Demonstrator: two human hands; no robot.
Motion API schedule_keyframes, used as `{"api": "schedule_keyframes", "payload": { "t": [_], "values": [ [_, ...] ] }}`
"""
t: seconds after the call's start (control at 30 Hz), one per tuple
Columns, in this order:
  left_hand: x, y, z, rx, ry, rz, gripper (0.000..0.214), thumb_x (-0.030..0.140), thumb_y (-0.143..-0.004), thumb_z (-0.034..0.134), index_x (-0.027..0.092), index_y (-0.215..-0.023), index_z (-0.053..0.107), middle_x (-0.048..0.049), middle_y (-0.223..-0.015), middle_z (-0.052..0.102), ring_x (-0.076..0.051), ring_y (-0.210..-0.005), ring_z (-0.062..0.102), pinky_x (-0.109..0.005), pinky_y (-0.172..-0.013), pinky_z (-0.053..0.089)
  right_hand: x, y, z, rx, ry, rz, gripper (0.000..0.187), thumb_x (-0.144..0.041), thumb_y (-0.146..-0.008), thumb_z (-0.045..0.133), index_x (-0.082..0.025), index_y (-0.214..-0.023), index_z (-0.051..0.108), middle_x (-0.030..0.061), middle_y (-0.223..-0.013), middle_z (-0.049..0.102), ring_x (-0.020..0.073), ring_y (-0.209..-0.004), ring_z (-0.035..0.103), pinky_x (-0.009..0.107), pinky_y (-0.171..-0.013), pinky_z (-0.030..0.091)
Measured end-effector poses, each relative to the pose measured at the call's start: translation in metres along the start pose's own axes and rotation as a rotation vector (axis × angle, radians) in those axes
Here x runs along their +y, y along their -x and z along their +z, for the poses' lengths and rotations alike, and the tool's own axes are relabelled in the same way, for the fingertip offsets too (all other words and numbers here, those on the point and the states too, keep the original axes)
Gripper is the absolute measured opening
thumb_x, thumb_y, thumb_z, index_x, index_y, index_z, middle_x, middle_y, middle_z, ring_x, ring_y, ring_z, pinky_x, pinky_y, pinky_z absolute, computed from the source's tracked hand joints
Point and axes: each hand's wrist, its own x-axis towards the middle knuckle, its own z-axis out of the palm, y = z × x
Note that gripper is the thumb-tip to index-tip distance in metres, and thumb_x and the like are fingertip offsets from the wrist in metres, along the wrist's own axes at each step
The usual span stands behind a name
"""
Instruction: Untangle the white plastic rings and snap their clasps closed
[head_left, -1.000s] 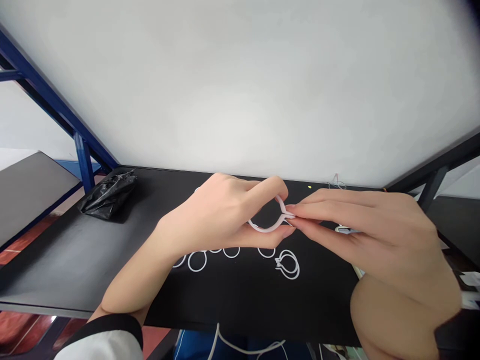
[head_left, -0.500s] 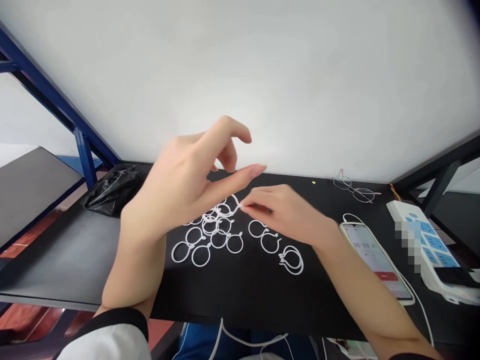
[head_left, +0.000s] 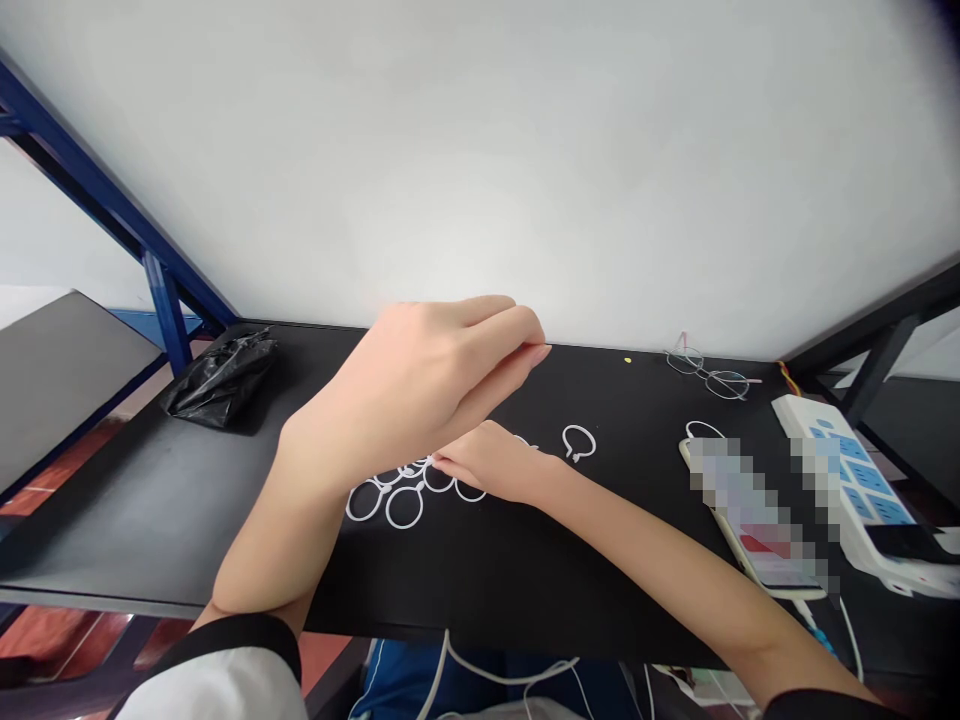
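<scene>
My left hand [head_left: 427, 375] hovers above the table with thumb and fingers pressed together. Whatever it might hold is hidden. Below it, my right hand [head_left: 491, 462] pinches at a loose cluster of thin white plastic rings [head_left: 405, 507], its fingertips on one of them. Each ring has a small tab or clasp. My left hand and wrist cover the back of the cluster. A separate white ring [head_left: 579, 428], with a gap at its clasp, lies to the right behind my right forearm. Part of another ring shows just beyond my right hand.
On the black table [head_left: 262, 540] are a crumpled black plastic bag [head_left: 221, 380] at left, and eyeglasses [head_left: 705, 372], a partly blurred phone [head_left: 739, 510] with a cable and a white power strip [head_left: 862, 480] at right. A white wall stands behind; blue metal struts [head_left: 165, 310] rise at left.
My left hand has closed and come down slightly. My right hand has moved left and nearer to me, onto the ring cluster. The separate ring at right now shows; my forearm covers other rings there.
</scene>
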Motion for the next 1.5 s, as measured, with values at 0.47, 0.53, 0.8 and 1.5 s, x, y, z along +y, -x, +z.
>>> {"api": "schedule_keyframes", "payload": {
  "t": [0.47,0.53,0.8,1.5],
  "values": [
    [0.000,0.000,0.002,-0.016,0.006,0.002,0.023,0.024,-0.097,0.039,0.020,-0.083,0.056,-0.0012,-0.067,0.058,-0.011,-0.052,0.047,-0.026,-0.049,0.030,0.003,-0.002,0.005,0.073,0.011,0.067,0.019,-0.021,-0.098,0.043,-0.016,-0.084,0.056,0.0058,-0.087,0.062,0.0169,-0.081,0.055,0.027,-0.065,0.034],
    [-0.001,0.000,0.002,-0.014,0.003,0.004,0.023,0.024,-0.097,0.039,0.020,-0.083,0.056,-0.0011,-0.067,0.058,-0.011,-0.052,0.047,-0.026,-0.049,0.030,0.008,0.000,-0.008,0.088,-0.013,0.132,0.021,-0.021,-0.097,0.043,-0.016,-0.083,0.058,0.0061,-0.087,0.063,0.0172,-0.080,0.056,0.027,-0.066,0.035],
    [-0.002,0.000,0.003,-0.024,0.006,0.008,0.022,0.024,-0.097,0.039,0.020,-0.082,0.055,-0.0008,-0.067,0.056,-0.011,-0.052,0.046,-0.026,-0.050,0.031,0.041,0.022,-0.047,-0.077,0.016,0.464,0.019,-0.015,-0.085,0.054,-0.016,-0.066,0.056,0.0032,-0.069,0.061,0.0130,-0.060,0.053,0.026,-0.055,0.033],
    [0.000,-0.003,0.012,-0.041,-0.062,-0.002,0.050,0.060,-0.088,0.052,0.015,-0.108,0.055,-0.0004,-0.072,0.061,-0.007,-0.047,0.044,-0.020,-0.046,0.029,0.013,0.064,-0.110,0.385,-0.180,0.392,0.020,-0.023,-0.086,0.056,-0.016,-0.068,0.062,-0.0039,-0.054,0.051,0.0078,-0.049,0.043,0.021,-0.047,0.033]
  ]
}}
